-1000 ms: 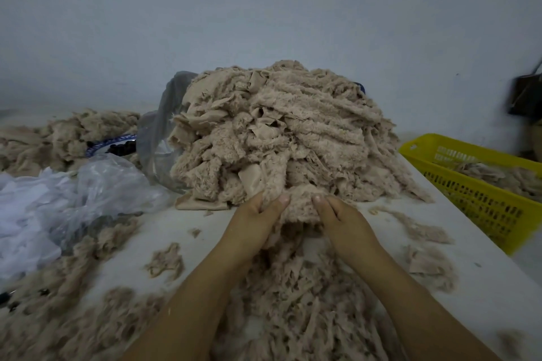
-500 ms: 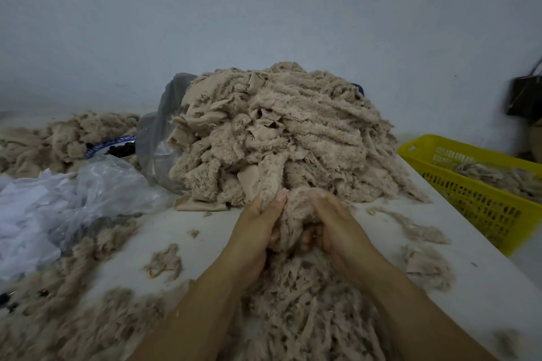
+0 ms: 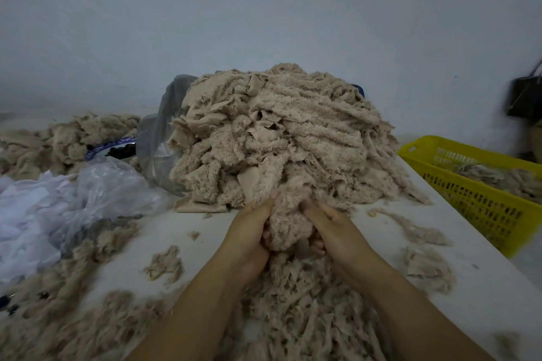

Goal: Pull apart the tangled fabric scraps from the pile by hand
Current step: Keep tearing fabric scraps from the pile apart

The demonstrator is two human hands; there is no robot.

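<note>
Both hands grip one clump of scraps (image 3: 289, 223) at the pile's (image 3: 281, 138) near foot on the worktop (image 3: 381, 226): left hand (image 3: 249, 231) and right hand (image 3: 334, 228) fingers curled round it.

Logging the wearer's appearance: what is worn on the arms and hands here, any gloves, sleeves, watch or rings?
No gloves: the left hand and right hand are bare. The left forearm and right forearm are uncovered down to the frame's bottom edge, so no sleeve shows. No watch, bracelet or ring is visible, though parts of both hands are hidden.
</note>
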